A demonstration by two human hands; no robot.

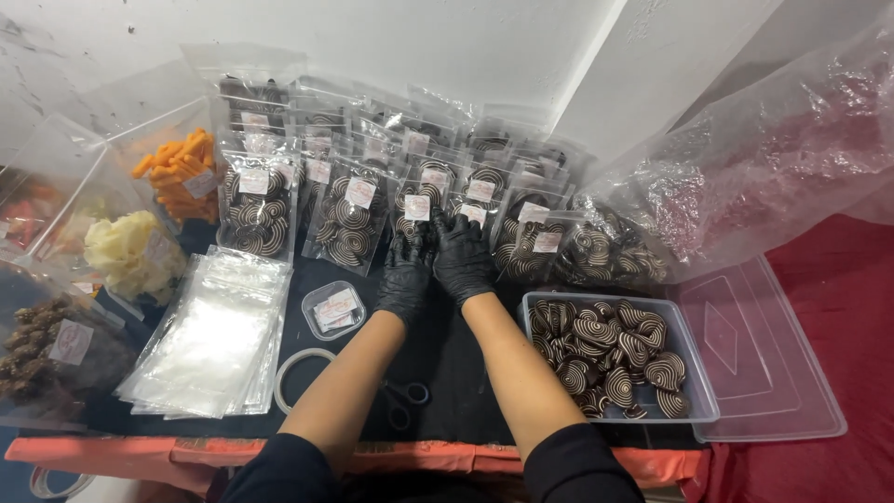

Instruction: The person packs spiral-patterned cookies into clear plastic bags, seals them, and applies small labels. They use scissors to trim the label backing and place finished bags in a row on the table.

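Observation:
Both my hands wear black gloves and meet at the middle of the table. My left hand (403,275) and my right hand (461,261) press side by side on a clear packet of brown-and-white swirl cookies (416,207) with a white label, standing in the front row. Around it stand several rows of filled cookie packets (349,219). A clear plastic tub of loose swirl cookies (610,349) lies just right of my right forearm.
A stack of empty clear bags (212,335) lies at the left, with a small tub of labels (333,308), a tape roll (296,373) and scissors (405,396) near my arms. A tub lid (764,363), a big plastic bag (764,158) and other snack packets (182,172) flank them.

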